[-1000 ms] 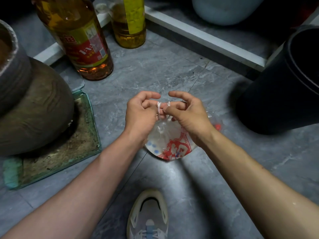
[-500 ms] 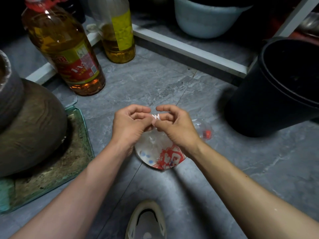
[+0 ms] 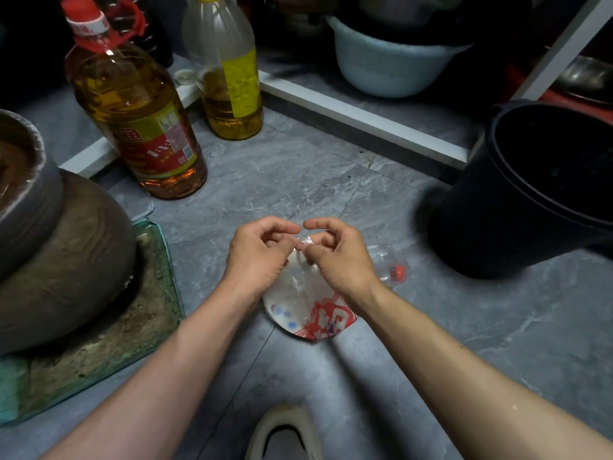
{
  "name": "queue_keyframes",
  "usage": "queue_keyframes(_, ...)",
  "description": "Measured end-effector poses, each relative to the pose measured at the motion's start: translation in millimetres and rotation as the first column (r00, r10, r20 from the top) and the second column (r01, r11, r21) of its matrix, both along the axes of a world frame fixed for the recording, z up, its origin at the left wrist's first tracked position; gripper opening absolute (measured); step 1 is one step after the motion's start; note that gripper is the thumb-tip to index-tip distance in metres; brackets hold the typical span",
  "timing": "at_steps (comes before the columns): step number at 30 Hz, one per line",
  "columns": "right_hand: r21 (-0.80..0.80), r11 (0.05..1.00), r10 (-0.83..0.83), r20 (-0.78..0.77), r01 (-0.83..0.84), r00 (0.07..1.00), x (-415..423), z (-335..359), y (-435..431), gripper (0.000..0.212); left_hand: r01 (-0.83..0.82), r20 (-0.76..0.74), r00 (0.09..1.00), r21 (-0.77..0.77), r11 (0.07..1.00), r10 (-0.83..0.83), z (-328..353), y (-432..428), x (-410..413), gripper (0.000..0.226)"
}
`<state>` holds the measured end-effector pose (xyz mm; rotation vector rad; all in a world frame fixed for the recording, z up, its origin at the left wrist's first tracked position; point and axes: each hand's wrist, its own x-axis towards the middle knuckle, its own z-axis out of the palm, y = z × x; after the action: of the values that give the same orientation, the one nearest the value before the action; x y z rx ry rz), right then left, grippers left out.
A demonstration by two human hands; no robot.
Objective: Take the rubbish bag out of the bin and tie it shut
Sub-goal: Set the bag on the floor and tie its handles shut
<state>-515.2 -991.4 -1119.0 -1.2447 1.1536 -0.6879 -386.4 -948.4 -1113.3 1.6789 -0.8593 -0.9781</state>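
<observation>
On the grey floor tiles, left of the black bin (image 3: 517, 200) and near it, the clear bag (image 3: 300, 287) rests with its load inside: a printed paper plate (image 3: 318, 322) and a crushed bottle (image 3: 386, 260) with a red cap. Both hands work at the bag's gathered neck, directly above the load.

The left hand (image 3: 262, 254) has its fingers curled, with thumb and forefinger pinching 1 strand of film. The right hand (image 3: 341, 257) is curled likewise and pinches the other strand. The 2 hands almost touch. Whether a knot is already closed cannot be told, because the fingers hide it.

Hazards from this point:
1. Slip. The strands look thin and slick. A loose pinch during the pull would let 1 strand escape and the knot would open.
2. Tear. The film looks thin. A hard pull against the plate rim or the bottle cap may split it.
3. Short ends. Little film shows past the fingers, so a further knot may lack slack.

Orientation: the neck points up toward the hands. The bag's long axis appears to lie flat on the floor, running from the plate at near left to the bottle cap at far right.
</observation>
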Motion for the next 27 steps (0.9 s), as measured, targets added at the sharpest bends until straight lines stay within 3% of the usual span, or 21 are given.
queue_keyframes(4, -0.018, 0.999, 0.033, -0.012, -0.033, 0.999, 0.0, 0.9, -1.8, 0.034, 0.157, 0.04, 0.987, 0.027, 0.987, -0.158, 0.7, 1.5, 2.4, 0.029)
queue_keyframes(7, -0.034, 0.998, 0.052, -0.008, -0.052, 0.999, -3.2, 3.4, -2.0, 0.035, 0.279, -0.089, 0.957, 0.026, 0.96, -0.276, -2.5, 2.1, 7.3, 0.04)
queue_keyframes(10, -0.066, 0.993, 0.097, -0.009, -0.097, 0.995, -6.7, 6.2, -2.4, 0.034, 0.33, -0.143, 0.935, 0.013, 0.944, -0.325, -5.9, 3.0, 8.9, 0.036)
queue_keyframes(16, -0.143, 0.977, 0.143, -0.114, -0.159, 0.983, -6.5, 5.2, -5.1, 0.027, 0.324, -0.121, 0.94, 0.035, 0.945, -0.318, -9.4, 2.7, 10.9, 0.02)
queue_keyframes(21, -0.227, 0.969, 0.041, -0.227, -0.094, 0.973, -5.6, -5.0, -7.7, 0.018, 0.294, -0.002, 0.956, 0.058, 0.954, -0.294, -21.2, -5.1, 8.6, 0.004)
queue_keyframes(27, -0.4, 0.908, -0.028, -0.358, -0.126, 0.933, -5.1, -5.5, -9.1, 0.015, 0.201, 0.086, 0.974, 0.08, 0.976, -0.208, -28.6, -12.3, 5.2, 0.008)
